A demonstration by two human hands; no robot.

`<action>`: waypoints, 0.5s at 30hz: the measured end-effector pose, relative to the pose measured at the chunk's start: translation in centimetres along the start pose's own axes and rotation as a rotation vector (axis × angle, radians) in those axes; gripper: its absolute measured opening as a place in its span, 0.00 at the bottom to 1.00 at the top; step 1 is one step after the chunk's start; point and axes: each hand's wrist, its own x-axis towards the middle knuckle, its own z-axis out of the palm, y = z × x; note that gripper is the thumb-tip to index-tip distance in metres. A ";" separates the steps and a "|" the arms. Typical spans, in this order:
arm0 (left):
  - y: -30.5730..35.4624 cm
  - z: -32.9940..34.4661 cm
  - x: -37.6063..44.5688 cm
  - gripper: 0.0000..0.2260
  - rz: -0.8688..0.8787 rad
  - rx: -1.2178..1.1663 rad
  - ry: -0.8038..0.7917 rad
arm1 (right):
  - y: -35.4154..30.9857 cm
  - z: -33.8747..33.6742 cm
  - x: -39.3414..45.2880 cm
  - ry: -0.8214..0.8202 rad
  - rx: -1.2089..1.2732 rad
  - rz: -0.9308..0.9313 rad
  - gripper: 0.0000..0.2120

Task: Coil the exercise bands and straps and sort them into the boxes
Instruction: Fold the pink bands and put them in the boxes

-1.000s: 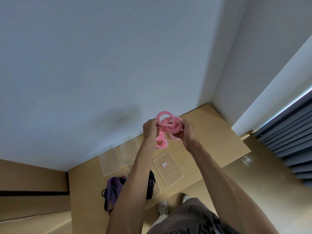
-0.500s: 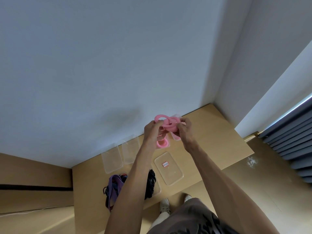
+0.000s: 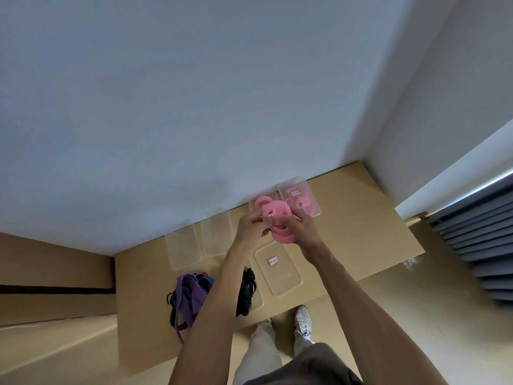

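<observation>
Both hands hold a pink exercise band point(image 3: 274, 218) in loose loops above the far middle of the wooden table point(image 3: 361, 218). My left hand point(image 3: 251, 229) pinches it from the left and my right hand point(image 3: 301, 229) grips it from the right. Behind the band, a clear box point(image 3: 312, 195) against the wall holds more pink bands. A clear lid with a red label point(image 3: 277, 269) lies below my hands. A tangle of purple, blue and black straps point(image 3: 191, 295) lies at the table's near left, and black straps point(image 3: 247, 290) partly hidden by my left forearm fill another box.
Two empty clear boxes point(image 3: 183, 248) point(image 3: 216, 234) stand against the wall on the left. The wall runs right behind the table. The table's near edge ends above my shoes point(image 3: 302, 320). Grey curtains point(image 3: 477, 232) hang at the right.
My hands have come lower toward the table with the pink band, which now hangs in tighter loops. The box with pink bands behind them has come into view.
</observation>
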 end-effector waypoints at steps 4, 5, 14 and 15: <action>-1.5 -0.3 1.6 0.13 -0.056 -0.041 0.098 | 1.7 1.8 1.1 0.228 0.004 -0.004 0.31; -1.9 -0.5 2.0 0.12 -0.049 -0.054 0.105 | 2.1 2.3 1.5 0.269 -0.042 0.015 0.28; -5.2 -3.7 6.9 0.17 0.026 0.103 0.155 | 4.4 6.6 6.1 0.452 -0.292 0.089 0.17; -5.2 -3.9 7.7 0.17 0.048 0.149 0.180 | 4.3 6.8 6.9 0.458 -0.348 0.082 0.17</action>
